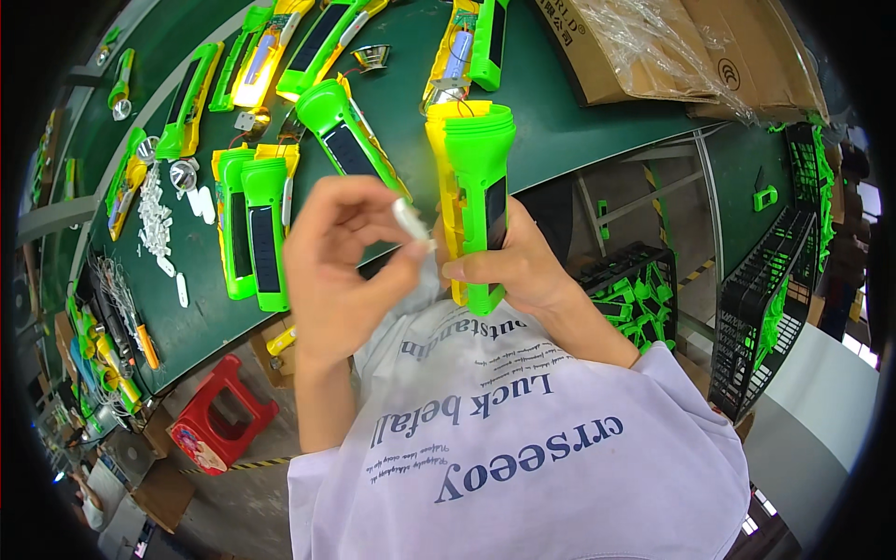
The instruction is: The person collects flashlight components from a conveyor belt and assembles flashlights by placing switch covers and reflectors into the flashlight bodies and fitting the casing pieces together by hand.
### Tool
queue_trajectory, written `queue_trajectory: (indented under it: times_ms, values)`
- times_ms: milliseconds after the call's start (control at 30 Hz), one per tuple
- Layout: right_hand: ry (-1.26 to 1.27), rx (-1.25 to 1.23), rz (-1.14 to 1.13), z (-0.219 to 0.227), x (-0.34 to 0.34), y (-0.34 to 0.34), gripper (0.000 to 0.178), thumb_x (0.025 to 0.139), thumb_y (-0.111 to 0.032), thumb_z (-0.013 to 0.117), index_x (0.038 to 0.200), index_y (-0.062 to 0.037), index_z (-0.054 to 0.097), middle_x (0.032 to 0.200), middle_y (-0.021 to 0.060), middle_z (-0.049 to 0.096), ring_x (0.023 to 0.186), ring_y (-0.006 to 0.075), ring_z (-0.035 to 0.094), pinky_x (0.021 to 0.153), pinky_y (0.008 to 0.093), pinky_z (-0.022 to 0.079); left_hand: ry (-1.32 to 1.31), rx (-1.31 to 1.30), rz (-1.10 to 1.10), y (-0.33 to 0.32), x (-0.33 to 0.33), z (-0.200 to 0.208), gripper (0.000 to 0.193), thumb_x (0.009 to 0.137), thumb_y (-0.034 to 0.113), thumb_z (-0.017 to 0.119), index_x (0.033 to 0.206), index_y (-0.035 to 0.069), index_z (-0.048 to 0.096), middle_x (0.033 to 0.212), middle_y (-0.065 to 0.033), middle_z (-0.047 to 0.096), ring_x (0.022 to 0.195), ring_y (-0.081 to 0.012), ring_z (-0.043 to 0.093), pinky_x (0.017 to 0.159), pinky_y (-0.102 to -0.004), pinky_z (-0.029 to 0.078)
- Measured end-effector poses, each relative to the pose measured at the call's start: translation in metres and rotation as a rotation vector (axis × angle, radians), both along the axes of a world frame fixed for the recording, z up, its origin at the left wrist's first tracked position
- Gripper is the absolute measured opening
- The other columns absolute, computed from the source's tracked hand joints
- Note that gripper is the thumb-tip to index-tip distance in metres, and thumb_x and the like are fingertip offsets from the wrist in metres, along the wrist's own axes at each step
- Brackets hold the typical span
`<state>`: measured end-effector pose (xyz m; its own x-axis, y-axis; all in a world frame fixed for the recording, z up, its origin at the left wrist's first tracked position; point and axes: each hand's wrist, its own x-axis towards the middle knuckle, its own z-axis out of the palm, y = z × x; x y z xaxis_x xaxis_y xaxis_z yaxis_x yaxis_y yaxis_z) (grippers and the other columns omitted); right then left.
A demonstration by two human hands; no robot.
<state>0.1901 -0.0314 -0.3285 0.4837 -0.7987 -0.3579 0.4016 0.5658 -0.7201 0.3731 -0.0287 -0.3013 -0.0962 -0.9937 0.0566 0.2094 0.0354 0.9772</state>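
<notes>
My right hand [518, 257] is wrapped round the lower part of a flashlight housing [481, 154], made of a green shell beside a yellow one. It is upright with its wide round head upward, over the near table edge. A dark panel is set in the green shell. To its left, my left hand [341, 252] pinches a small white plastic piece [409, 220] between thumb and fingers, apart from the housing. Behind that hand lies another green flashlight housing [341, 126] with a dark panel. Two more green housings [266, 224] lie side by side on the left.
Small white parts [154, 219] are heaped on the green table [551, 131]. Several opened flashlights, one lit [257, 79], lie at the back. A cardboard box [625, 56] stands back right. Black crates [761, 313] of green parts are at right, a red stool [224, 415] below left.
</notes>
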Motion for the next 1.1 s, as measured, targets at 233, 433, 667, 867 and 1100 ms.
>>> queue_trajectory:
  times_ms: [233,433,667,867,1100]
  values:
    - [0.164,-0.1,-0.041,0.002,0.0,0.002,0.055,0.065,0.005,0.071,0.115,-0.0014,0.051,0.084,0.0064,0.062,0.071,0.0112,0.061,0.057,0.0264,0.05,-0.083,0.114,-0.011,-0.005,-0.016,0.004,0.037,0.072,-0.012,0.069,0.104,-0.003,0.054,0.093,-0.0071,0.059,0.083,-0.0126,0.063,0.074,-0.0253,0.053]
    - [0.177,-0.271,-0.118,0.0,0.005,0.002,0.054,0.068,0.005,0.07,0.118,-0.0018,0.051,0.091,0.0045,0.061,0.078,0.0093,0.06,0.065,0.0255,0.051,-0.222,0.059,0.038,-0.005,-0.024,0.006,0.03,0.073,-0.01,0.07,0.101,-0.004,0.061,0.089,-0.0074,0.062,0.078,-0.0132,0.064,0.071,-0.0254,0.054]
    - [0.124,-0.134,-0.049,0.008,0.001,-0.003,0.05,0.073,0.004,0.067,0.121,-0.0004,0.052,0.095,0.0016,0.062,0.084,0.0079,0.059,0.071,0.0253,0.051,-0.243,0.075,0.152,0.008,-0.035,-0.002,0.033,0.072,-0.008,0.072,0.104,-0.006,0.063,0.086,-0.0089,0.064,0.074,-0.0121,0.064,0.068,-0.023,0.053]
    - [0.264,-0.209,0.09,0.009,-0.002,-0.004,0.045,0.068,0.0,0.071,0.111,0.0005,0.056,0.09,0.004,0.064,0.078,0.0078,0.058,0.069,0.0244,0.05,-0.158,-0.03,0.221,0.002,-0.041,-0.015,0.034,0.079,0.007,0.073,0.109,-0.002,0.06,0.09,-0.01,0.067,0.076,-0.0122,0.063,0.066,-0.0236,0.05]
    - [0.893,-0.549,-0.247,-0.004,0.015,0.01,0.048,0.063,-0.015,0.082,0.099,0.0002,0.054,0.08,0.0133,0.066,0.067,0.0217,0.067,0.062,0.0307,0.052,-0.207,0.031,0.331,0.0,-0.049,-0.019,0.027,0.082,0.011,0.073,0.104,-0.003,0.063,0.085,-0.0075,0.069,0.075,-0.0108,0.062,0.067,-0.0255,0.049]
